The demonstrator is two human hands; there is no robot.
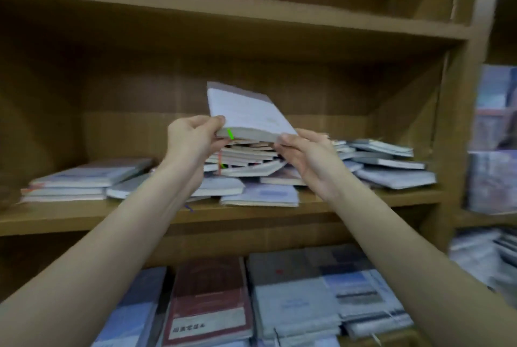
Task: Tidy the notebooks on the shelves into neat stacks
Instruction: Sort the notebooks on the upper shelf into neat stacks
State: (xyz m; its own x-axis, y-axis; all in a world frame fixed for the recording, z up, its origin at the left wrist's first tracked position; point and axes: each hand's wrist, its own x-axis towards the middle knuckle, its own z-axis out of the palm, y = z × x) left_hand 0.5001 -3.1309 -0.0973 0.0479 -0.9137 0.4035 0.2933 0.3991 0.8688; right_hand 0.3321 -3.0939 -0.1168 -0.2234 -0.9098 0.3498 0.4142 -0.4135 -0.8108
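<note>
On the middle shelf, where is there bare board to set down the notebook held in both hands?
Bare board runs along the shelf front edge, and behind the left stack toward the back wall. The middle pile and right heap are crowded. Both the left hand and right hand grip the notebook.

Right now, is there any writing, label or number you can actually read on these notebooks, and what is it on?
None can be quoted for certain.
Dark red hardcover notebook on the lower shelf: a pale label strip with dark characters, too blurred to read.
Pale lilac notebook held by both hands: faint cover print, unreadable.
Flat pale-blue notebook on the middle shelf: a blurred label patch.
</note>
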